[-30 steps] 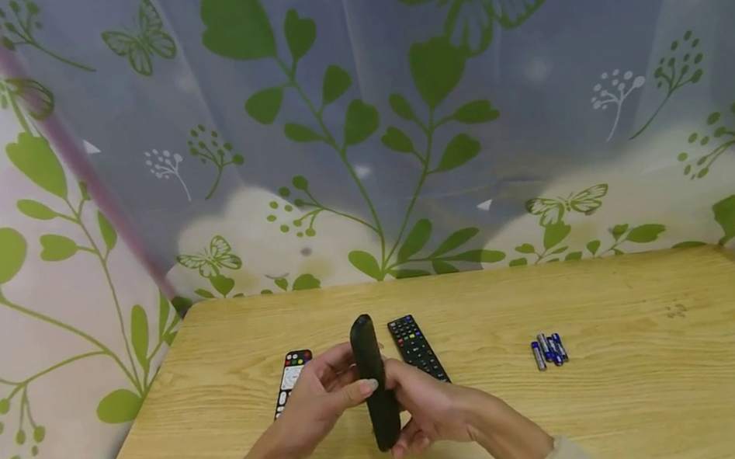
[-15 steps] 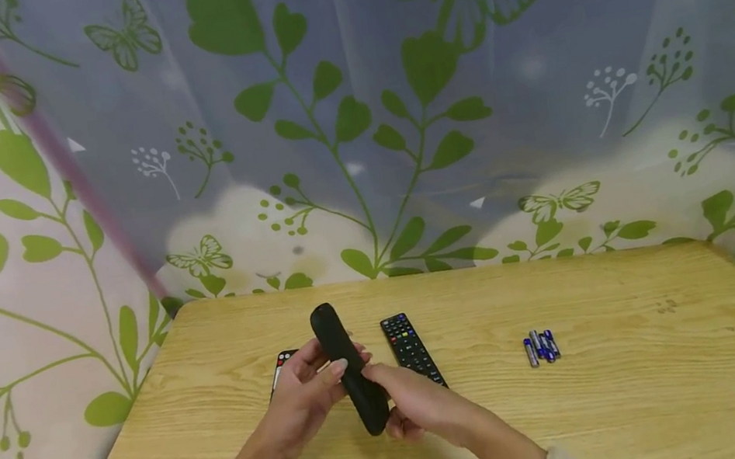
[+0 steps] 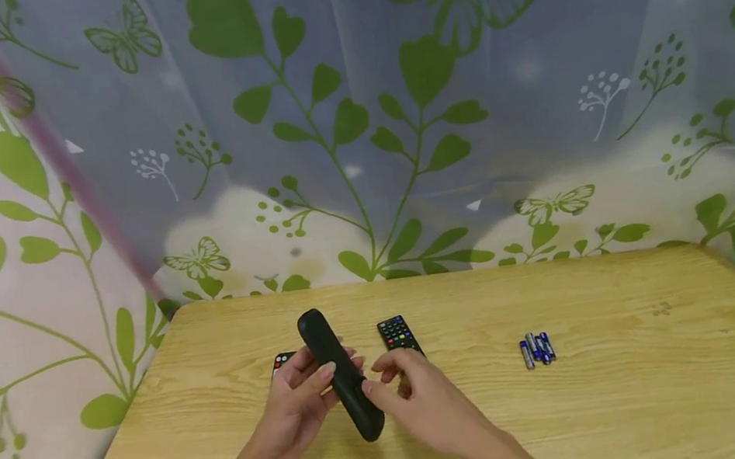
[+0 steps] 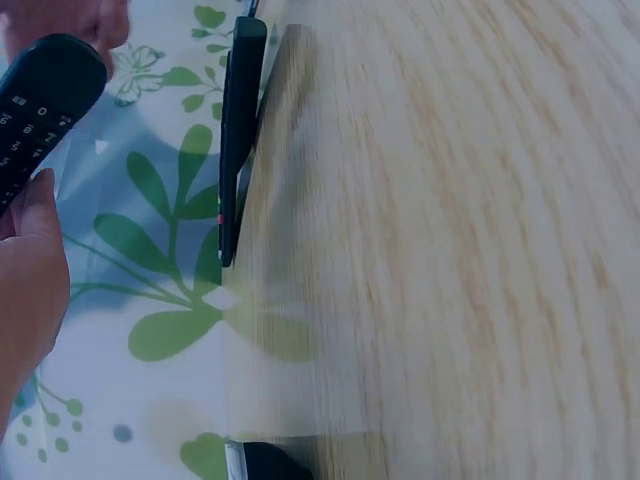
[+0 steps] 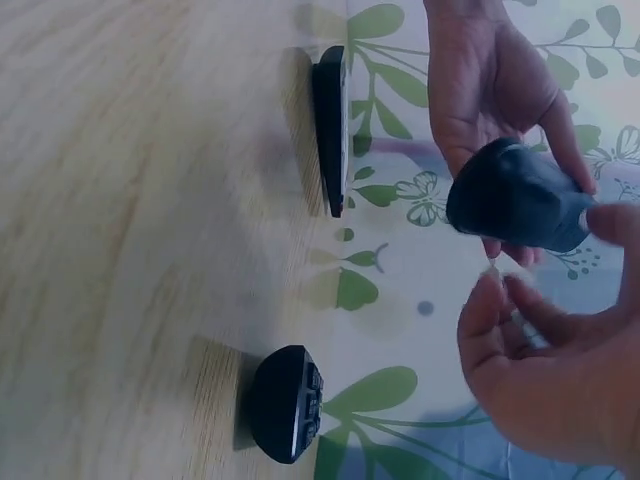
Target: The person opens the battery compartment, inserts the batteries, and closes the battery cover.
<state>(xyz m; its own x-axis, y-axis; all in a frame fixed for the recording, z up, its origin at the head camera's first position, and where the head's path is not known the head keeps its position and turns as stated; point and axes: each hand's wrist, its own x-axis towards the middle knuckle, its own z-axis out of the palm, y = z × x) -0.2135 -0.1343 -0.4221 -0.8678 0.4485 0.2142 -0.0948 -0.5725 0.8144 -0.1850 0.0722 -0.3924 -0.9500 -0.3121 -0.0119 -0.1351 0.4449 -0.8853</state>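
Note:
A black remote control [image 3: 338,375] is held above the table by my left hand [image 3: 291,413], tilted, its smooth back facing the head camera. The left thumb [image 3: 321,377] lies across that back, the fingers behind. In the left wrist view the remote's button side [image 4: 40,110] shows numbered keys. My right hand [image 3: 427,401] is at the remote's lower half, its thumb [image 5: 610,222] touching the back there. The other right fingers [image 5: 490,325] are bent loosely, away from the remote. Behind the right hand lies a second black remote [image 3: 396,329], partly covered.
A third remote with a white-and-black face [image 3: 280,361] lies mostly hidden behind the left hand. Several blue-and-silver batteries [image 3: 537,351] lie together on the wooden table [image 3: 642,379] to the right. A curtain with green leaves and butterflies [image 3: 352,122] hangs behind the table.
The held remote has turned from nearly upright and edge-on to leaning left, its back showing, and shifted left. The right fingers have come off its lower end, leaving the thumb on the back.

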